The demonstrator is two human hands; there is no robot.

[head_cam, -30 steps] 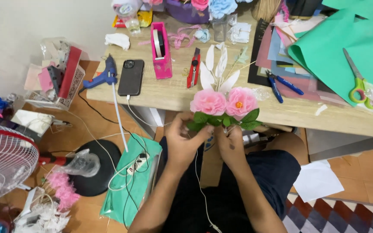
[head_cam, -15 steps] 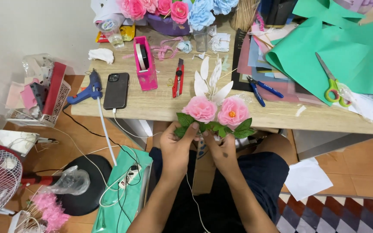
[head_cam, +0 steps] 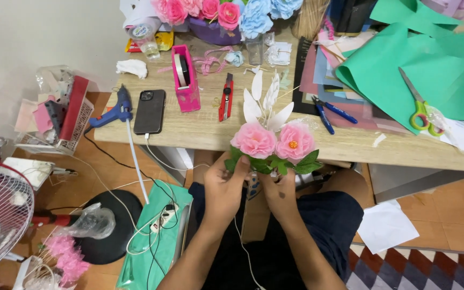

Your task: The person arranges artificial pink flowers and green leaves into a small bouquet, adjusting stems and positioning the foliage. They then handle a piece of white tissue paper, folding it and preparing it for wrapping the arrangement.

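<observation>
Both hands work together below the table edge (head_cam: 200, 134). Left hand (head_cam: 225, 189) and right hand (head_cam: 280, 192) are each closed around the stem area of a paper flower bouquet (head_cam: 272, 145), held upright over the lap. Two pink blooms sit side by side above green leaves, with white petals behind. A red utility knife (head_cam: 225, 98) and black phone (head_cam: 149, 111) lie on the table beyond.

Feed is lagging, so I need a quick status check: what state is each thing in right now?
left hand: gripping the flower stems
right hand: gripping the stems too
pink paper flowers: upright, held together
glue gun: lying on table, corded
phone: face down
box cutter: lying flat
scissors: closed, on green paper
</observation>
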